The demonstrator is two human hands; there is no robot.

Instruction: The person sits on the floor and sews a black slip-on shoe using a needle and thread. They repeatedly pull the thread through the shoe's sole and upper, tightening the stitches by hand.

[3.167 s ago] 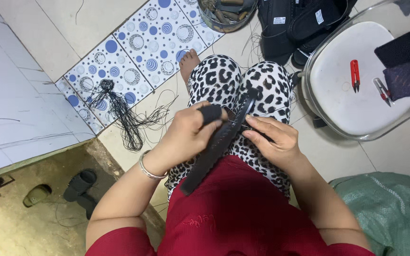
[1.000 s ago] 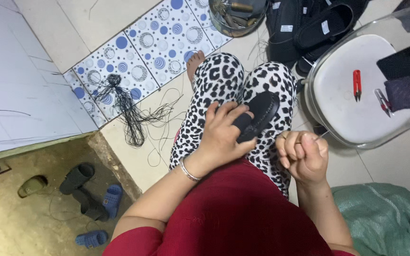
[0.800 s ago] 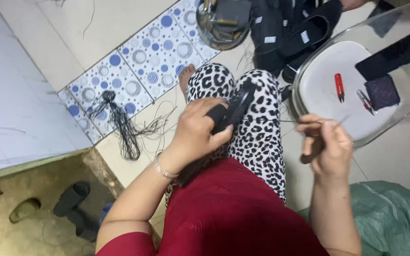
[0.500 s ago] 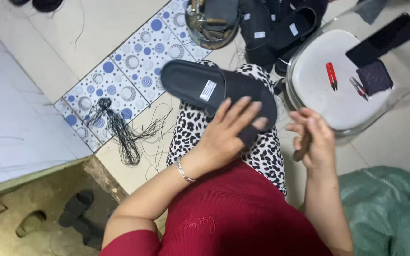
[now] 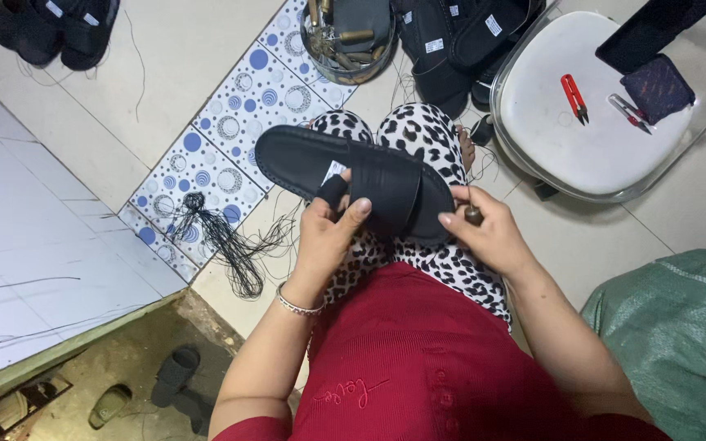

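Here, a seated person holds a black slide sandal (image 5: 353,175) across their lap, over leopard-print trousers (image 5: 418,245). Its long axis runs left to right, heel end reaching past the left knee toward the blue-dotted floor tiles (image 5: 230,139). The left hand (image 5: 332,229) grips the near edge at the middle, a dark-capped thumb (image 5: 332,192) pressed on the footbed. The right hand (image 5: 484,237), closed on a small awl-like tool (image 5: 471,214), touches the strap end, nearer the sandal's toe.
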